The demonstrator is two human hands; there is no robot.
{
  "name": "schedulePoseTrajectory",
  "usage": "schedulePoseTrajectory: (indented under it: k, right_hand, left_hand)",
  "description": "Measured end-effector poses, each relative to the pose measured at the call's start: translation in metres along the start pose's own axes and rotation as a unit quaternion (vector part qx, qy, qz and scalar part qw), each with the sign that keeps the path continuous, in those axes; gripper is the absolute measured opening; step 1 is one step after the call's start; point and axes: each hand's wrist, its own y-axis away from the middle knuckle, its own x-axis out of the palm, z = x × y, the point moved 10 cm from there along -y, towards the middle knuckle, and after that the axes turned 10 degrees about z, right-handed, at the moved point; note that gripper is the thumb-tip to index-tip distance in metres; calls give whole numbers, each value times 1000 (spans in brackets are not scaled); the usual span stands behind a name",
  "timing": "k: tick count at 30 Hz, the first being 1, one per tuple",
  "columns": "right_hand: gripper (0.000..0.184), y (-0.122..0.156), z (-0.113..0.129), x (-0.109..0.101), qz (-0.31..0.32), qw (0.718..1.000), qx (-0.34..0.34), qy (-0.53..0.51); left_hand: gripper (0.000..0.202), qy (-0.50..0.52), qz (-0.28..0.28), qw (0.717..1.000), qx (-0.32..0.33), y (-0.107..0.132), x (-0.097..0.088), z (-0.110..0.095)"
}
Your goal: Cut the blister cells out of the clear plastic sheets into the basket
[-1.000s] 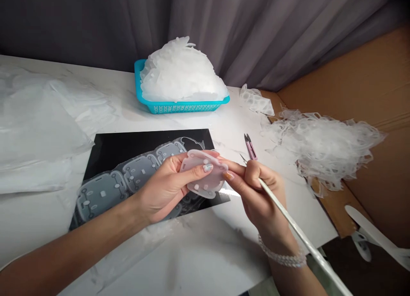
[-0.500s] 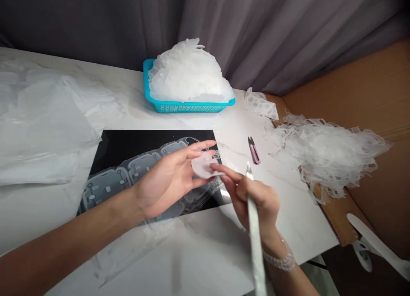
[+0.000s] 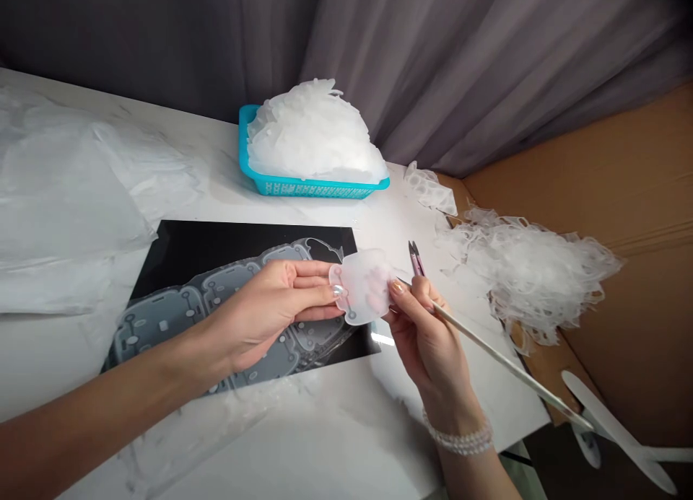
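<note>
A translucent, cloud-edged silicone piece [image 3: 365,280] is held up flat between my two hands. My left hand [image 3: 276,298] pinches its left edge with the thumb on top. At its right edge, my right hand [image 3: 425,316] grips it between thumb and fingers. That same hand also keeps a long thin pale tool [image 3: 503,348], its pointed tip near the piece and its handle slanting down to the right. Beneath my hands, a clear molded sheet [image 3: 162,316] with several such shapes lies on a black board [image 3: 184,247].
A blue basket [image 3: 319,190] heaped with white translucent pieces [image 3: 314,132] stands at the back. Purple-handled thread snips [image 3: 416,258] lie beyond my right hand. A tangled pile of clear scraps [image 3: 530,269] sits at right by a cardboard wall [image 3: 606,175]. Translucent sheets [image 3: 65,197] cover the left.
My left hand has closed from an open palm onto the piece, which now faces up flat. The tool in my right hand has swung from near upright to slanting right. The view shifted slightly.
</note>
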Motion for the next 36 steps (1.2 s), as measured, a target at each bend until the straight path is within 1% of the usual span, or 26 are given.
schedulePoseTrajectory:
  k: [3,5,7,9,11,13,14,15,16,17,18,19,20,22,24,25,27,29,31,33,35,36]
  right_hand:
    - [53,-1,-3,-2,-8,1000,12,-6]
    - [53,-1,-4,-4,-14,1000,11,-4]
    - [53,-4,-1,-11,-30,1000,4,1]
    - [53,-13,11,-21,-51,998,-21,8]
    - [52,-34,36,-27,-60,995,-70,24]
    - [51,-65,76,-24,-64,984,-154,58]
    - [50,-81,100,-18,-71,971,-208,89]
    - [49,-97,125,-9,-81,952,-266,129]
    - [48,-111,148,5,-96,924,-323,182]
    - [47,-125,166,23,-106,889,-373,243]
    - [44,-140,178,44,-106,855,-405,305]
    - [41,-157,181,66,-94,829,-418,359]
    - [39,-175,178,85,-66,821,-415,387]
    - [34,-206,158,117,9,816,-386,431]
    - [29,-225,130,138,86,813,-345,462]
    - [27,-230,117,144,119,809,-325,476]
    - [24,-236,102,147,165,803,-291,493]
    - [25,-239,100,146,190,804,-269,495]
    - [27,-240,108,142,197,814,-261,480]
    - [28,-239,123,135,188,832,-266,450]
    - [29,-232,139,126,168,851,-278,412]
    - [29,-226,146,120,156,861,-284,392]
  left_hand:
    - [36,9,13,1000,3,-1,3,1]
    - [36,7,11,1000,9,-1,2,0]
    - [37,-6,-19,1000,21,0,-7,-6]
    - [35,-23,-64,996,50,5,-22,-22]
    - [32,-32,-96,990,93,14,-36,-45]
    - [31,-31,-115,983,139,24,-47,-69]
    - [30,-29,-122,980,157,30,-52,-79]
    - [29,-27,-129,976,172,35,-56,-88]
    - [28,-24,-134,973,184,40,-58,-95]
    - [26,-20,-138,971,192,44,-59,-99]
    - [25,-15,-138,970,198,48,-60,-102]
    - [24,-9,-138,970,201,50,-59,-104]
    - [23,-2,-139,969,203,52,-59,-105]
    - [21,11,-140,969,204,54,-58,-106]
    - [20,22,-141,969,204,56,-57,-107]
    - [19,26,-141,968,205,56,-58,-108]
    - [18,31,-144,966,212,57,-59,-110]
    - [17,33,-149,963,221,57,-61,-113]
    - [17,31,-151,962,225,56,-62,-115]
    - [17,32,-153,962,225,60,-63,-118]
    - [16,27,-153,959,236,70,-65,-124]
    - [15,10,-150,957,247,77,-64,-129]
